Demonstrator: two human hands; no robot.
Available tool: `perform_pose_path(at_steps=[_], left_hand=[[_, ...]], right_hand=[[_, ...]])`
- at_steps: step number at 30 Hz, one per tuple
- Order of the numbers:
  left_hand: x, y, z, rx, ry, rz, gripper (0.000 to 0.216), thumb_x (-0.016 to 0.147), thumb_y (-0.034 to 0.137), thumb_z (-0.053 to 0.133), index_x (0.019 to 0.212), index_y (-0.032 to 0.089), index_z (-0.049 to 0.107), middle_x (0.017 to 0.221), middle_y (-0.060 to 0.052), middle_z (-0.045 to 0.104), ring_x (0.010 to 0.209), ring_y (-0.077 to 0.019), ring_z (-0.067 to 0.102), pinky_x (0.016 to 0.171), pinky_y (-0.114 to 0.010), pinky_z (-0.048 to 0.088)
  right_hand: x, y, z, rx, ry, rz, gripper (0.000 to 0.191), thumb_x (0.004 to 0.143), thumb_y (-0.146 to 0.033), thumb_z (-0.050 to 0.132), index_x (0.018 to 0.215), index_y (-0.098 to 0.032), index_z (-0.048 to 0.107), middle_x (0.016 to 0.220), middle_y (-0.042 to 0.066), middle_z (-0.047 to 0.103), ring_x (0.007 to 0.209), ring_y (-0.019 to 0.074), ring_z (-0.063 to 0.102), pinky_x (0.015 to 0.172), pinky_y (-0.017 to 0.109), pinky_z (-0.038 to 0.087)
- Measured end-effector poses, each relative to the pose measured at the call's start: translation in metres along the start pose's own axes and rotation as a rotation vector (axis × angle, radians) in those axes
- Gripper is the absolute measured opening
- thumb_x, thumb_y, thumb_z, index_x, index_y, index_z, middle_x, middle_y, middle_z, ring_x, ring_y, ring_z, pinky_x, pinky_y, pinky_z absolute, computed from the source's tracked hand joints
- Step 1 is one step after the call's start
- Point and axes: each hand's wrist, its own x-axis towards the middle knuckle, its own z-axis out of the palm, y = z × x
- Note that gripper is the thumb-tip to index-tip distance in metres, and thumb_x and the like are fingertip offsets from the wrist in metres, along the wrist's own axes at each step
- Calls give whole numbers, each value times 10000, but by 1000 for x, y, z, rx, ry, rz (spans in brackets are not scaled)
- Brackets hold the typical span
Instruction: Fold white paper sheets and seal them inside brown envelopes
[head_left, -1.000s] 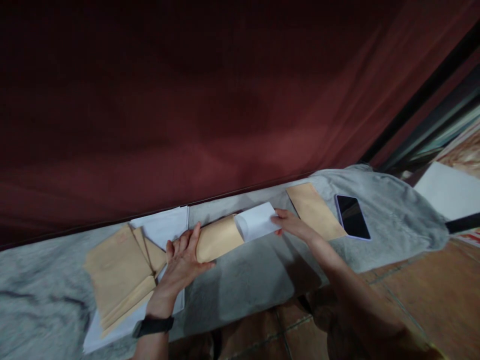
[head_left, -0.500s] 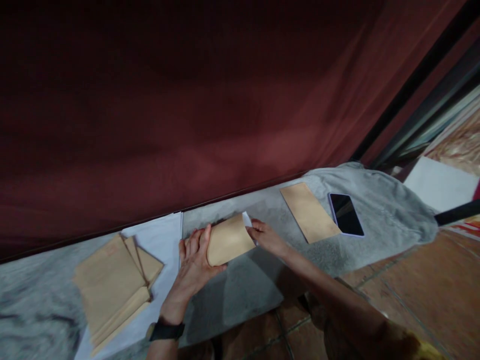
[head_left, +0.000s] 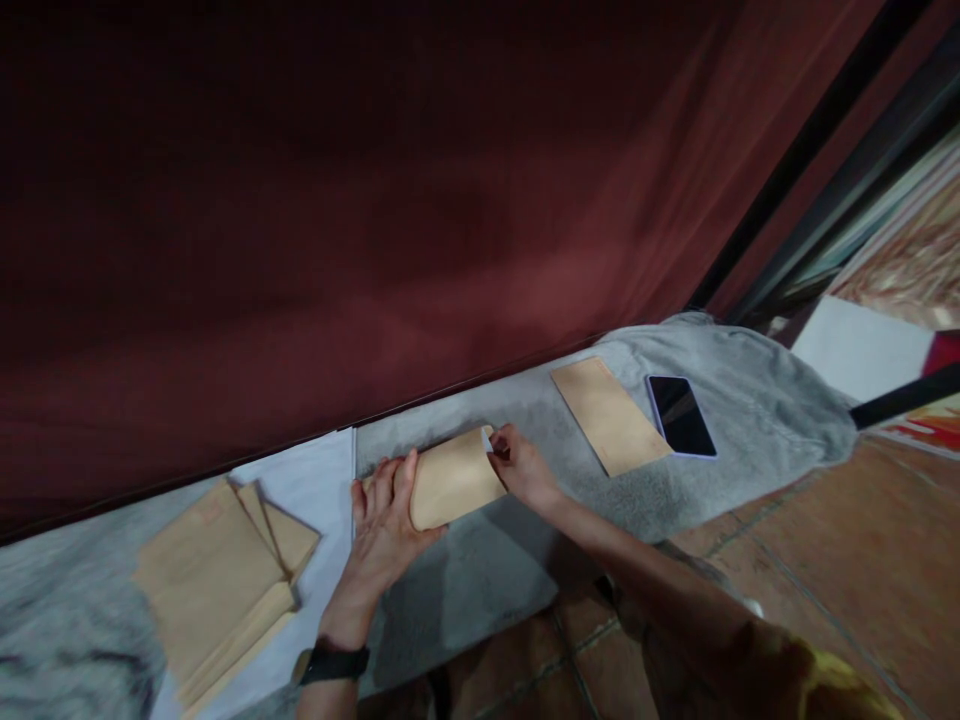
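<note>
A brown paper envelope [head_left: 457,480] lies across the middle of the grey cloth, its open end facing right. My left hand [head_left: 386,520] grips its left end, thumb along the near edge and fingers over the far side. At the open end, my right hand [head_left: 521,470] is closed with its fingertips pinched on a folded white paper [head_left: 487,440]. Only a small white corner of that paper shows at the envelope's mouth; the rest is hidden by the envelope and my fingers.
Several brown envelopes [head_left: 214,580] lie piled on white paper sheets [head_left: 322,490] at the left. Another envelope [head_left: 611,415] rests to the right, touching or nearly touching a phone [head_left: 682,415]. A dark red curtain [head_left: 420,220] hangs behind the grey cloth [head_left: 757,390].
Less of the white paper shows at the envelope's mouth. My right hand's fingers have curled closer at the opening. The left hand keeps its hold, and the whole view has shifted slightly.
</note>
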Motion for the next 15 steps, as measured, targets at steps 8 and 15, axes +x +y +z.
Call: perform_pose_path(at_steps=[8, 15], left_hand=[[1, -1, -1, -18, 35, 23, 1079, 768, 442, 787, 1642, 209, 198, 1601, -233, 391, 1536, -424, 279, 1235, -678, 104], [7, 11, 0, -465, 289, -363, 1018, 784, 552, 798, 1616, 263, 287, 1703, -189, 196, 1575, -385, 213, 1255, -587, 238]], right_hand=[[7, 1, -4, 384, -151, 198, 168, 717, -184, 682, 878, -228, 701, 734, -29, 686, 688, 170, 635, 649, 273, 487], [8, 5, -9, 676, -67, 249, 153, 654, -301, 643, 789, -231, 646, 709, -15, 694, 675, 176, 632, 620, 271, 491]])
